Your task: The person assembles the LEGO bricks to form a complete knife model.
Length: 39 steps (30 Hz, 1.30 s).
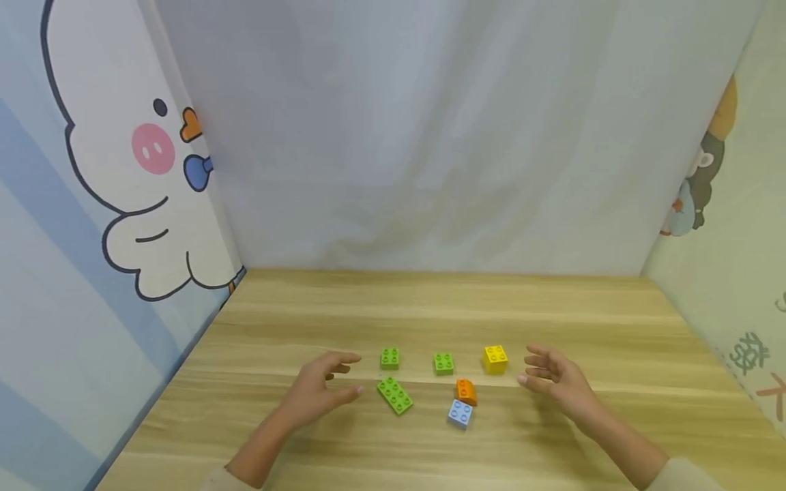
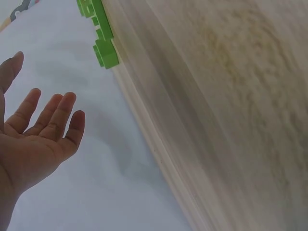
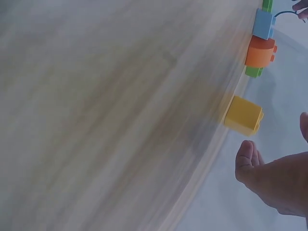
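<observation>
My left hand [image 1: 317, 390] is held over the table at the left, fingers apart and relaxed, with nothing in it. Nearest to it are a long green toy brick [image 1: 395, 395] and a small square green brick [image 1: 389, 359]. On the other side my right hand [image 1: 561, 382] hovers beside a yellow brick [image 1: 495, 359], not touching it, its fingers loosely bent. Between the hands lie a second small green brick [image 1: 443, 363], an orange brick with a curved side [image 1: 466, 391] and a light blue brick [image 1: 460, 414]. The orange and blue bricks lie close together.
The bricks sit on a wood-grain table [image 1: 295, 307]. A pale grey curtain [image 1: 417, 150] hangs behind its far edge. Cartoon-printed cloth walls [image 1: 135, 225] rise at the left and right sides.
</observation>
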Motion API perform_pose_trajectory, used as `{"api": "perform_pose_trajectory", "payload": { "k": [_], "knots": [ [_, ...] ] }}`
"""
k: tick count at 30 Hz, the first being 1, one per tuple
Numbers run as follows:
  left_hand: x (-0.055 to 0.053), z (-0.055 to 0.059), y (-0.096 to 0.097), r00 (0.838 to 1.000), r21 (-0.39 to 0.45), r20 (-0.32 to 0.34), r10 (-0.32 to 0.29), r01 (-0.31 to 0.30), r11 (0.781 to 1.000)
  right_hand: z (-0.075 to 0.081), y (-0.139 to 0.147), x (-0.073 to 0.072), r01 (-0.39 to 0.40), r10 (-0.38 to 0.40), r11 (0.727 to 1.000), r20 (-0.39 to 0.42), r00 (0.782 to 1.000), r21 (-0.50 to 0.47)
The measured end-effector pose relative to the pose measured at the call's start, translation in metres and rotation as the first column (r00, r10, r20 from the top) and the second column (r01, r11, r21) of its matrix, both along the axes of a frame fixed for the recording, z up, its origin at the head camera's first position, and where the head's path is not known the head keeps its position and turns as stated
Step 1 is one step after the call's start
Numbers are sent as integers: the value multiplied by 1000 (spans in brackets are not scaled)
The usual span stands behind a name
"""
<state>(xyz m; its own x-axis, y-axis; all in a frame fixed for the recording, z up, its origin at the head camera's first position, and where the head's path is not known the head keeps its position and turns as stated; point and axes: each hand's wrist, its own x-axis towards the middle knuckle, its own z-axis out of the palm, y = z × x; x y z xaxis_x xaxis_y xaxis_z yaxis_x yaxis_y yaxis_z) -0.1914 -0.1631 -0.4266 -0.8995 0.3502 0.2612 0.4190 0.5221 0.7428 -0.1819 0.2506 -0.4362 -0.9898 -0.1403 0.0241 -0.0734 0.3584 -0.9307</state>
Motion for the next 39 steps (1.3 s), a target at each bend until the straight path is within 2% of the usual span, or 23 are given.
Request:
{"api": "perform_pose_trajectory", "payload": {
  "k": [6, 12, 19, 23, 28, 35, 39],
  "knots": [
    [-1, -2, 8, 998, 13, 47, -48, 48, 999, 1, -5, -5, 2, 0, 999, 40, 999, -47],
    [-8, -1, 13, 987, 8, 111, -112, 112, 994, 1, -9, -15, -17, 21, 998, 74, 997, -53],
    [-18, -3, 19, 959, 11, 207, -196, 198, 980, -10, -13, -29, -5, 9, 999, 86, 996, -53],
    [-25, -7, 22, 945, -30, 230, -232, 245, 969, -14, -15, -33, -20, 24, 999, 93, 995, -43],
    [-33, -10, 28, 936, -71, 246, -252, 277, 958, -15, -17, -38, -46, 48, 999, 122, 991, -20],
    [-40, -13, 33, 918, -68, 292, -269, 300, 951, -15, -16, -47, -55, 51, 998, 146, 988, 22],
    [-42, -14, 34, 906, -61, 332, -261, 297, 953, -16, -13, -52, -110, 104, 994, 150, 983, 29]
  ]
}}
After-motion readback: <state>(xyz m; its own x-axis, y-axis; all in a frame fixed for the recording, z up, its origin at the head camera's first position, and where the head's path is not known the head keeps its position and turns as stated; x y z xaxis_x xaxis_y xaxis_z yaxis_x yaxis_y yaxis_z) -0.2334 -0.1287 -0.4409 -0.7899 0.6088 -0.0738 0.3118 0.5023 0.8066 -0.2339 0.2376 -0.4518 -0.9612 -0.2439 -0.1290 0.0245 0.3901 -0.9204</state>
